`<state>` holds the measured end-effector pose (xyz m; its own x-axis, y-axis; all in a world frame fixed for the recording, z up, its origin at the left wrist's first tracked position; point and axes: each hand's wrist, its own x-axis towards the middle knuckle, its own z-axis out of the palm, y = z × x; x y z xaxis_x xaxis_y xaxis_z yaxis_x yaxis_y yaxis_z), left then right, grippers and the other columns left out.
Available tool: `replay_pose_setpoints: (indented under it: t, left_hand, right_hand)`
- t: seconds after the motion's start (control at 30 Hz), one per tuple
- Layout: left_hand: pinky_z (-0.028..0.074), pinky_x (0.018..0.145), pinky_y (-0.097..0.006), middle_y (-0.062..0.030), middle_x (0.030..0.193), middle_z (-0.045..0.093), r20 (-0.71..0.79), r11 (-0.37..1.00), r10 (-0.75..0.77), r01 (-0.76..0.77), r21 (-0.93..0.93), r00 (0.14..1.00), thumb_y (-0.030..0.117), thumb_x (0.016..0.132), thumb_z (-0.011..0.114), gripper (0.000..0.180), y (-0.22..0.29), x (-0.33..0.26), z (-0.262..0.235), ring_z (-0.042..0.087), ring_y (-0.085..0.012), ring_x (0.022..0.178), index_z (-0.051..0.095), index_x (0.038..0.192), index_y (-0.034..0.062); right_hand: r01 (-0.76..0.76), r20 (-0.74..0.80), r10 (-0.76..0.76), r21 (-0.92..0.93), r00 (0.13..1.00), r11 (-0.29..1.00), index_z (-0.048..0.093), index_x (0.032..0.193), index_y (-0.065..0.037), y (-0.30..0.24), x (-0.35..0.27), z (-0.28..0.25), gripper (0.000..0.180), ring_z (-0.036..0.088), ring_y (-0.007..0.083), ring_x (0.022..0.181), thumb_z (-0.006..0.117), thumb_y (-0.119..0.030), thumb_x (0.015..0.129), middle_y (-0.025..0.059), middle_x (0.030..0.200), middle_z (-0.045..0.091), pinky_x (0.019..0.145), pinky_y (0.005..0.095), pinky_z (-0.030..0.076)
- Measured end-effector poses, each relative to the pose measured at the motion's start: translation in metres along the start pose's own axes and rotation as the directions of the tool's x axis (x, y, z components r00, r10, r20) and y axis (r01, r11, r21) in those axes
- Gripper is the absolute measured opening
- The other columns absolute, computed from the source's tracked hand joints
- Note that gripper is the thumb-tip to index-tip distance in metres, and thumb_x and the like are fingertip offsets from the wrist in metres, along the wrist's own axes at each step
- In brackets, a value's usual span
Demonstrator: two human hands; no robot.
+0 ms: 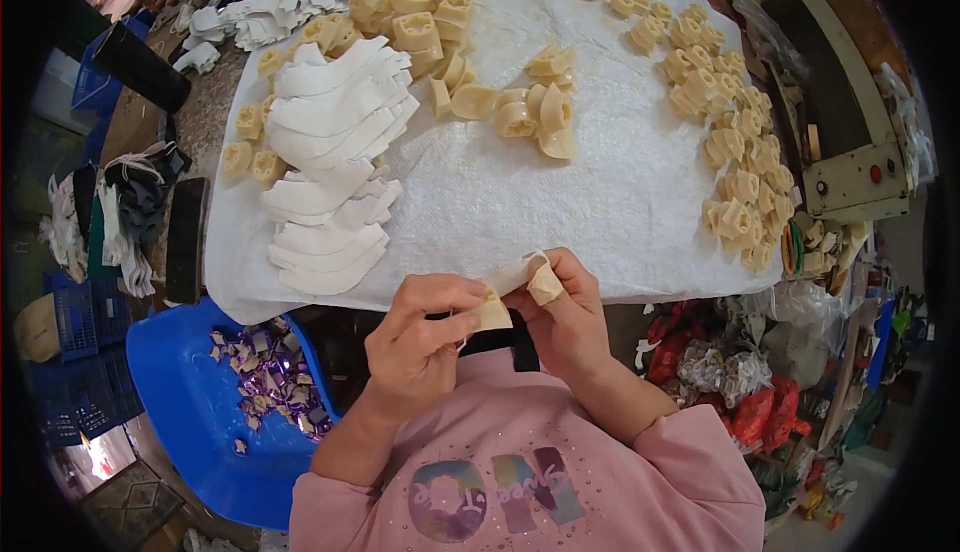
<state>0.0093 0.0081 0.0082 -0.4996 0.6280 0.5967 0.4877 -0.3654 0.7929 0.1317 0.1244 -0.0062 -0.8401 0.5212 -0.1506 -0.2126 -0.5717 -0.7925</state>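
I have both hands together at the near edge of the table [620, 202], which is covered by a white cloth. My left hand [425, 337] is curled closed, pinching a small cream foam piece [492, 312] between thumb and fingers. My right hand [560, 312] is also closed, gripping a pale white strip [515, 274] that touches the foam piece (one fingertip looks wrapped in tan tape). To the far left on the cloth lies a fanned stack of white curved cut-outs [335, 152], with cream moulded pieces [415, 27] heaped beyond it, a small cluster [540, 102] mid-table, and a long scatter [725, 112] down the right side. Below the table's left corner sits a blue bin [190, 392] holding shiny purple scraps [275, 372].
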Motion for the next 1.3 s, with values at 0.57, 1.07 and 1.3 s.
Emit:
replay_pose_setpoints:
  t: [0.57, 1.07, 1.3]
  left_hand:
    - [0.038, 0.053, -0.035, -0.0126, 0.086, 0.056, 0.227, 0.799, 0.11, -0.222, 0.559, 0.968, -0.005, 0.065, 0.063, 0.02, 0.008, 0.012, 0.015, 0.05, -0.0237, 0.067, 0.058, 0.084, -0.0012]
    - [0.048, 0.062, -0.031, -0.0154, 0.094, 0.06, 0.232, 0.996, 0.033, -0.051, 0.071, 0.972, -0.02, 0.066, 0.059, 0.022, -0.006, 0.003, 0.008, 0.059, -0.0261, 0.08, 0.049, 0.076, -0.0029]
    - [0.049, 0.07, -0.028, -0.0165, 0.096, 0.06, 0.157, 0.991, -0.126, 0.115, 0.075, 0.98, -0.007, 0.082, 0.062, 0.013, -0.008, 0.001, 0.009, 0.058, -0.0194, 0.079, 0.051, 0.084, -0.0006]
  right_hand:
    - [0.127, 0.071, -0.105, -0.6, 0.992, 0.79, 0.057, 0.109, 0.005, -0.02, -0.003, 0.006, 0.026, 0.064, 0.0168, 0.091, 0.044, -0.013, 0.094, 0.0159, 0.1, 0.064, 0.079, 0.0297, 0.051]
    - [0.042, 0.417, 0.177, -0.464, 0.892, 0.885, 0.054, 0.115, 0.0, -0.038, 0.039, -0.021, 0.041, 0.061, 0.0143, 0.093, 0.072, -0.009, 0.08, 0.0075, 0.094, 0.063, 0.088, 0.031, 0.048]
    - [-0.104, 0.253, 0.208, -0.371, 0.945, 0.923, 0.049, 0.124, 0.0, -0.024, 0.034, -0.023, 0.043, 0.062, 0.0171, 0.093, 0.065, -0.015, 0.087, 0.0096, 0.1, 0.064, 0.087, 0.0345, 0.048]
